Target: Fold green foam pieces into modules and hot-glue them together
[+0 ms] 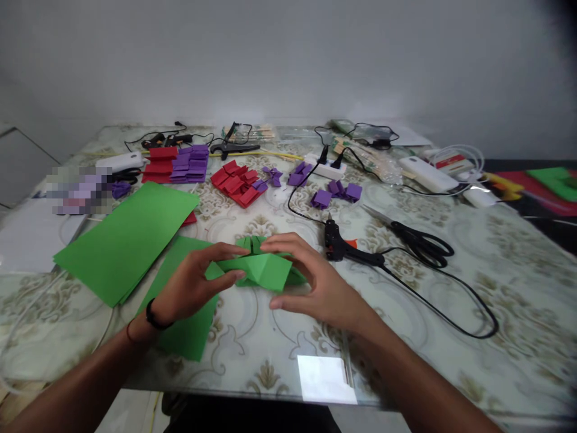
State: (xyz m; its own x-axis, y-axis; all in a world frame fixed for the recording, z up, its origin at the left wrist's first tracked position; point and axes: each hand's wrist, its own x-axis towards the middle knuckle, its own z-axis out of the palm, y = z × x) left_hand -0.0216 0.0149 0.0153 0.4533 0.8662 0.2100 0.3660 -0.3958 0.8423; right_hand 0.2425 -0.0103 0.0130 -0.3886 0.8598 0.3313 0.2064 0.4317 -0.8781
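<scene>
A folded green paper piece (265,270) is between my two hands, just above the table, with more green paper folds behind it. My left hand (193,282) pinches its left end between thumb and fingers. Around the right end curves my right hand (318,282), fingertips touching the green folds at the back and thumb at the lower front edge. Under my left wrist lies a green paper sheet (189,337). A stack of green paper sheets (130,240) sits farther left.
Right of my hands lie a black glue gun (351,246) with a trailing cord and black-handled scissors (417,240). Red folded papers (238,183), purple folded papers (192,163) and a white power strip (324,165) are farther back. A white block-shaped device (428,174) lies at right.
</scene>
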